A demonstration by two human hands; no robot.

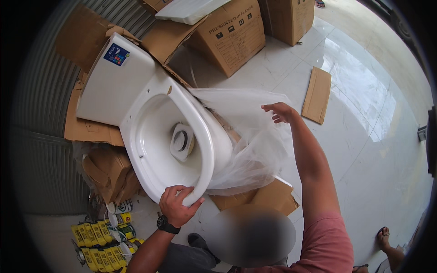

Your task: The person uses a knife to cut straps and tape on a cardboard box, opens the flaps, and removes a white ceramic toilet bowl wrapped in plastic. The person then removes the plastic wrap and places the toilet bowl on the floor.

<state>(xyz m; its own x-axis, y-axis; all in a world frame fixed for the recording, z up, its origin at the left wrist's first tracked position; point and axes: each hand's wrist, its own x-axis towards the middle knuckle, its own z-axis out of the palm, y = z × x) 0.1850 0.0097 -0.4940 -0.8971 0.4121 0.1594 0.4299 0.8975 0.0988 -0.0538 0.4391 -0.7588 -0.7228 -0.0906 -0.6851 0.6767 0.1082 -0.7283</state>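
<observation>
A white one-piece toilet (pixel 208 132) lies tilted, its tank (pixel 116 82) toward the far left and its bowl rim toward me. My left hand (pixel 178 207), with a black watch at the wrist, is closed over the near end of the rim. Inside the bowl sits a white piece with a dark round ring (pixel 182 141). My right hand (pixel 278 112) is stretched out to the right of the toilet, fingers apart, holding nothing. Clear plastic wrap (pixel 255 132) spreads below that hand and against the toilet's side; whether the hand touches it I cannot tell.
Cardboard boxes (pixel 234 36) stand at the back, one under a white lid-like piece (pixel 189 10). Torn cardboard (pixel 109 170) surrounds the toilet by the metal shutter (pixel 45 136). Yellow packs (pixel 93 234) and cans lie near left. A cardboard strip (pixel 317 95) rests on the tiles; another person's foot (pixel 383 237) shows right.
</observation>
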